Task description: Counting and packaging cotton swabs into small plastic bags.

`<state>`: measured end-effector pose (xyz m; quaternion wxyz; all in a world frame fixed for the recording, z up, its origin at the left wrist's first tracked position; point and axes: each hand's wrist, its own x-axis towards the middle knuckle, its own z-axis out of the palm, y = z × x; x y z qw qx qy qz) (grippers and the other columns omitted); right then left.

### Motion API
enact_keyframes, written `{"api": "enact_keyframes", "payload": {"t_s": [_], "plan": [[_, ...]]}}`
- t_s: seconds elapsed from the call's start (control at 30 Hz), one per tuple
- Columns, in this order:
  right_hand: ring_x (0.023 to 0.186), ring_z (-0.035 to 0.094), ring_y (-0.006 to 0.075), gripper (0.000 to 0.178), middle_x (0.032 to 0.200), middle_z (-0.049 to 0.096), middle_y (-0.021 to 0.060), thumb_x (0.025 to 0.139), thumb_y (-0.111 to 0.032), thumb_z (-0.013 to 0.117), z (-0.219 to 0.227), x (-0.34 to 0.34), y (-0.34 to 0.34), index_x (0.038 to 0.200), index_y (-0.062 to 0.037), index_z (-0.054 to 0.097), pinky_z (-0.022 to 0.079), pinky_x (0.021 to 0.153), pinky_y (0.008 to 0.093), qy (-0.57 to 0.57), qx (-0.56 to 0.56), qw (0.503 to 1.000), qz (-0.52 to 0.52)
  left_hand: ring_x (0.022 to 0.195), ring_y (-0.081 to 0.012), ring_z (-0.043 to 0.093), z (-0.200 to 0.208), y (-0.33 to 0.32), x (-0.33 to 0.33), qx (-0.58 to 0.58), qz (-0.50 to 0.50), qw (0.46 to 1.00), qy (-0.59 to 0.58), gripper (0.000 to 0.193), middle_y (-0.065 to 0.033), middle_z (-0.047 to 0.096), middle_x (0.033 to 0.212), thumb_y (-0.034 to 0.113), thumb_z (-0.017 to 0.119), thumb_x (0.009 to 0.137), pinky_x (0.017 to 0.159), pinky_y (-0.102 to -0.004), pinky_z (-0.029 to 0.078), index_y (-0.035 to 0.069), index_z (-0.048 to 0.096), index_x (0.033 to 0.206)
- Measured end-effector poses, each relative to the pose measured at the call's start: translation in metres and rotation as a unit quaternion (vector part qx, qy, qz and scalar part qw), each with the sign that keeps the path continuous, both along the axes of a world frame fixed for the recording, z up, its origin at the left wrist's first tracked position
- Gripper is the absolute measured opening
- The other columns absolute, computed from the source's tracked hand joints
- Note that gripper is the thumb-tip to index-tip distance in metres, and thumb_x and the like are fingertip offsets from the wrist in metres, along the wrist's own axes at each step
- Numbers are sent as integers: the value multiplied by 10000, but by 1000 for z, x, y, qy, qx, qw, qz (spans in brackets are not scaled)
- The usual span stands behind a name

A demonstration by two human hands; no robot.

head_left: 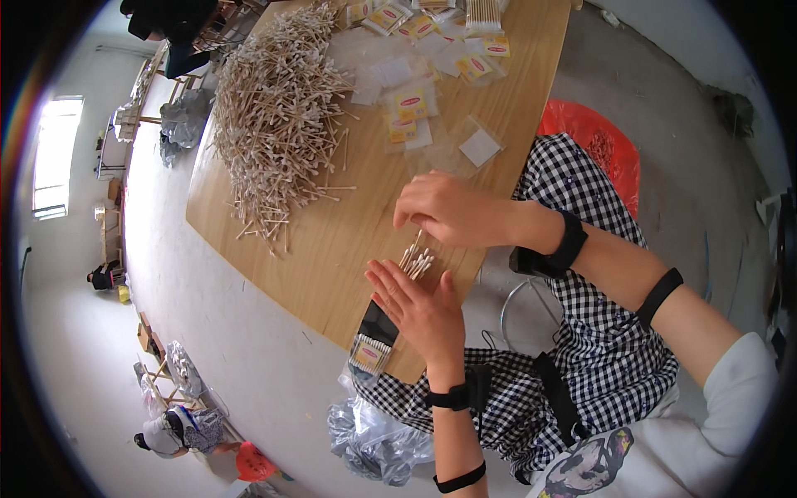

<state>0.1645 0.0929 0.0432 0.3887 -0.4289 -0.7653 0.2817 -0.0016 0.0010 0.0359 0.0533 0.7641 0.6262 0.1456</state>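
A small bunch of cotton swabs (418, 261) lies at the near part of the table, between my two hands. My left hand (419, 319) is open beside the bunch, fingers straight and close together, thumb apart, the fingertips along its left side. Just beyond the bunch is my right hand (444, 207), its fingers bent down and drawn together over the swab ends. Whatever those fingers pinch is hidden from view. Next to my left wrist, a filled clear packet of swabs (369, 354) with a yellow label sits by a flat black object (378, 324) at the table corner.
A large heap of loose cotton swabs (278, 116) covers the far left of the wooden table (332, 274). Clear bags with yellow cards (410, 103) lie at the far right. A red bag (610, 153) stands right of the table, grey plastic bags (378, 440) below it. Other people work at the left.
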Motion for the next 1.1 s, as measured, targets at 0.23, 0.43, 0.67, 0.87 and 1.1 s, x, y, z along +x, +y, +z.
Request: {"api": "enact_keyframes", "payload": {"t_s": [0.23, 0.43, 0.67, 0.87, 1.1], "plan": [[947, 631, 282, 92, 915, 677, 84, 820, -34, 603, 5, -1, -30, 897, -52, 652, 473, 882, 404, 90, -72, 988, -101, 1512, -393, 91, -14, -10, 20, -67, 29, 992, 101, 1001, -304, 143, 1594, 630, 469, 949, 1226, -475, 73, -146, 153, 1496], [976, 633, 280, 99, 929, 677, 85, 823, -39, 609, -10, -1, -24, 914, -52, 648, 478, 884, 396, 64, -56, 992, -91, 1510, -402, 80, -4, -29, 19, -91, -4, 991, 101, 1018, -297, 117, 1603, 637, 468, 945, 1215, -489, 122, -128, 107, 1512], [986, 622, 293, 144, 962, 660, 101, 817, 2, 591, -26, -8, -18, 943, -30, 652, 493, 891, 396, 48, -41, 994, -88, 1513, -383, 102, -10, 35, 4, -60, 16, 996, 71, 1031, -290, 147, 1601, 613, 519, 930, 1222, -475, 102, -131, 108, 1514], [1010, 618, 310, 200, 1008, 645, 131, 793, 20, 584, -28, -11, -14, 978, -18, 648, 496, 901, 393, 13, 30, 994, -107, 1511, -368, 131, 11, 41, -3, -68, 43, 996, 23, 1035, -308, 205, 1577, 599, 538, 931, 1219, -497, 74, -146, 108, 1507], [1004, 620, 302, 215, 1003, 641, 115, 782, -22, 626, -28, -12, -15, 996, -24, 645, 499, 889, 388, -10, 38, 995, -96, 1515, -399, 45, -7, 40, 1, -89, 43, 991, 90, 1024, -311, 100, 1601, 618, 465, 959, 1218, -504, 62, -142, 54, 1510]]}}
